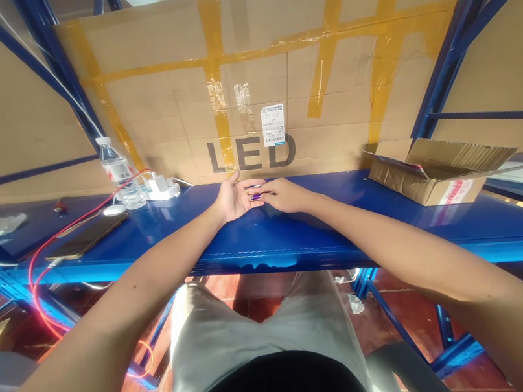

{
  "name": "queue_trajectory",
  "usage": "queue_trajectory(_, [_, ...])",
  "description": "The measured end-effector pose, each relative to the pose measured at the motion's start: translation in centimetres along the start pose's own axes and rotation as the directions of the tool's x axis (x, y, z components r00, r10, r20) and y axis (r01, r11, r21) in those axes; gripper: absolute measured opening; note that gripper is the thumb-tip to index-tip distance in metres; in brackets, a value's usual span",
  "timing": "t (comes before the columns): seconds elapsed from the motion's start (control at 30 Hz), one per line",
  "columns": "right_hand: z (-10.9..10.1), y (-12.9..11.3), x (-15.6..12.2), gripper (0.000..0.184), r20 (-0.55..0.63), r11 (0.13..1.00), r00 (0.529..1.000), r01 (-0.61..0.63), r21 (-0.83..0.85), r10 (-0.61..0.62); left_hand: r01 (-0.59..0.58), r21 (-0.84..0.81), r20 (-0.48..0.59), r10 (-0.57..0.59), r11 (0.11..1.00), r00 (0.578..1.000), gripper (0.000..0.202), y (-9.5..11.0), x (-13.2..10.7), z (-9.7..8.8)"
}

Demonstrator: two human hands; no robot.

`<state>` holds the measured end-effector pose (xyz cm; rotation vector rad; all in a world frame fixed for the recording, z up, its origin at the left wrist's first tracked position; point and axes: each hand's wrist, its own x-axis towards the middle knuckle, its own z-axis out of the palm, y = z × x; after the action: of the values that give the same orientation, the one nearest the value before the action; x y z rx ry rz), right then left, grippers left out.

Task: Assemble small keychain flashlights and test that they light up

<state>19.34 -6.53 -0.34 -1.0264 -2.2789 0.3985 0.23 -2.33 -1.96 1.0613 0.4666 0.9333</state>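
Both my arms reach forward over the blue metal shelf [267,234]. My left hand [235,198] lies palm up with its fingers stretched out, close to the cardboard wall marked LED [255,151]. My right hand [285,194] is closed in a pinch on a small purple object [256,196], too small to name, and holds it against the left hand's fingers. Both hands touch in the middle of the shelf.
At the left stand a water bottle [116,173], a white charger block [160,186], a red cable [49,254] and a dark phone [87,236]. An open cardboard box [435,176] lies at the right. Blue rack posts frame both sides. My knees sit below the shelf.
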Motion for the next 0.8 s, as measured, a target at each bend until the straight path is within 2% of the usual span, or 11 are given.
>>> queue_trajectory(0.8, [0.04, 0.39, 0.29, 0.039, -0.011, 0.999, 0.999, 0.034, 0.024, -0.033, 0.002, 0.01, -0.022, -0.002, 1.0, 1.0, 0.076, 0.02, 0.0, 0.07])
